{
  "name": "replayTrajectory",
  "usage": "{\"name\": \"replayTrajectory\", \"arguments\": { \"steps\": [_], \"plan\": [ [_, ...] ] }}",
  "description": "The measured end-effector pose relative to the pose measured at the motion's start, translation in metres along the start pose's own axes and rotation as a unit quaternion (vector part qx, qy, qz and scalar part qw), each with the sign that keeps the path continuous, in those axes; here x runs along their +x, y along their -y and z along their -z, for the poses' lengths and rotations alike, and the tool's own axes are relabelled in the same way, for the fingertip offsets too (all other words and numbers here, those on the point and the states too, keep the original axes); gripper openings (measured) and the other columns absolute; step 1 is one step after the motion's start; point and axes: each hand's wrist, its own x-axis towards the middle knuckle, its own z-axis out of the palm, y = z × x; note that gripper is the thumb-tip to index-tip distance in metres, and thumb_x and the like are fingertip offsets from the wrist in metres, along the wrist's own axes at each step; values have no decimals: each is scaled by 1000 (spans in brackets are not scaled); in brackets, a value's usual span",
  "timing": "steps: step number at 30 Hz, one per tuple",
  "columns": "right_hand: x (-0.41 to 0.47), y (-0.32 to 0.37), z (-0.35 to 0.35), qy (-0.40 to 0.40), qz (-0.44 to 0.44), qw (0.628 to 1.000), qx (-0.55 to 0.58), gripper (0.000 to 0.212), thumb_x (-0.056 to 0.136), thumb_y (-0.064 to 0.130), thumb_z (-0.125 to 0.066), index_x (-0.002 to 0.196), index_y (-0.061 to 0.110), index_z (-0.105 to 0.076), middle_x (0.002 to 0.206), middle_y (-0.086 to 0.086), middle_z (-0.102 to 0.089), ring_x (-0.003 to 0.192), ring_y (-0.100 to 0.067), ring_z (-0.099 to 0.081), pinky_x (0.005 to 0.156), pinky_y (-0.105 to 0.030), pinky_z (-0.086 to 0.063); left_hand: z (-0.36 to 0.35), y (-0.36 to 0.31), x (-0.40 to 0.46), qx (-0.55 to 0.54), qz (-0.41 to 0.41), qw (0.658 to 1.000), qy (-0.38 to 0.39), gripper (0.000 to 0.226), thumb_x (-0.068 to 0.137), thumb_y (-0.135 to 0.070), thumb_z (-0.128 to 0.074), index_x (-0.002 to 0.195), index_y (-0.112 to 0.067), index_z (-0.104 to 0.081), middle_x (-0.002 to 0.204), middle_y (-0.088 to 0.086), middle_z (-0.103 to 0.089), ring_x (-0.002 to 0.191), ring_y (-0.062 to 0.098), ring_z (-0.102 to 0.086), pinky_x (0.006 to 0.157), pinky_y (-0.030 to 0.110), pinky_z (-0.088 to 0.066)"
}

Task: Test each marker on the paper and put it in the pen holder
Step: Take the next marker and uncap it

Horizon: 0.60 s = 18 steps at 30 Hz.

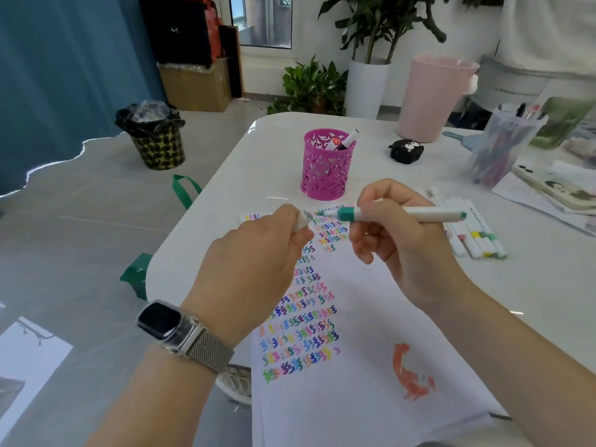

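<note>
My right hand (393, 240) grips a white marker with a teal collar (419, 215), held level above the paper with its tip pointing left. My left hand (258, 253) pinches the marker's white cap (301, 221) just left of the bare tip, a small gap between them. The white paper (371, 366) lies under both hands, covered with rows of small coloured squiggles and an orange scribble. A pink perforated pen holder (325, 169) stands beyond the paper with two markers in it. Several more white markers (471, 233) lie in a row to the right of my right hand.
A clear plastic tub of pens (503, 143) stands at the right, beside books and papers (554, 191). A small black case (406, 149) and a pink bin (432, 95) sit behind the holder. The white table's left edge (193, 217) runs close to my left hand.
</note>
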Motion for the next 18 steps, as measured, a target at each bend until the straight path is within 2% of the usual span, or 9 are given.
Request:
{"name": "replayTrajectory", "arguments": {
  "steps": [3,6,9,11,13,16,18],
  "plan": [
    [-2,-3,-1,21,10,1000,-10,22,74,8,-54,59,23,-60,50,-5,-59,42,-15,-50,40,-19,-39,1,0,1,11,3,1000,-3,23,95,-44,-32,87,-27,-44,81,-4,-65,74,23,-60,69,43,-50],
    [-1,-4,-2,21,16,999,-23,23,74,8,-54,58,24,-61,50,-6,-59,42,-15,-51,40,-20,-40,1,-2,2,25,-7,1000,-7,21,95,-45,-34,86,-28,-43,76,-6,-63,70,19,-59,66,39,-49],
    [0,-6,-2,26,5,999,-31,18,74,8,-56,58,16,-55,49,-8,-59,39,-16,-49,39,-20,-39,1,-3,3,39,-16,999,4,17,94,-46,-38,85,-32,-41,67,-8,-53,65,16,-52,61,33,-44],
    [1,-5,0,33,-18,999,-36,26,81,4,-61,59,11,-47,50,-9,-61,39,-16,-50,38,-20,-39,2,-1,2,24,-26,999,5,17,92,-46,-42,90,-31,-49,64,-10,-50,63,14,-50,61,32,-43],
    [2,-2,2,44,-56,997,-43,33,89,5,-60,60,8,-44,52,-10,-63,41,-16,-53,38,-20,-41,3,1,0,-24,-49,999,1,22,89,-49,-45,92,-30,-57,63,-13,-56,61,10,-53,62,35,-48],
    [0,-1,0,49,-91,994,-26,33,89,13,-58,61,7,-42,50,-9,-62,38,-14,-52,37,-19,-41,1,1,-3,-40,-95,994,-23,32,88,-56,-43,84,-28,-59,57,-13,-56,52,6,-50,54,37,-49],
    [-3,-4,-4,42,-98,994,2,33,89,12,-58,61,7,-41,46,-7,-58,35,-13,-49,36,-18,-38,-2,1,-6,-34,-118,991,-57,39,86,-52,-37,78,-20,-60,54,-8,-57,47,13,-51,47,38,-48]
  ]
}}
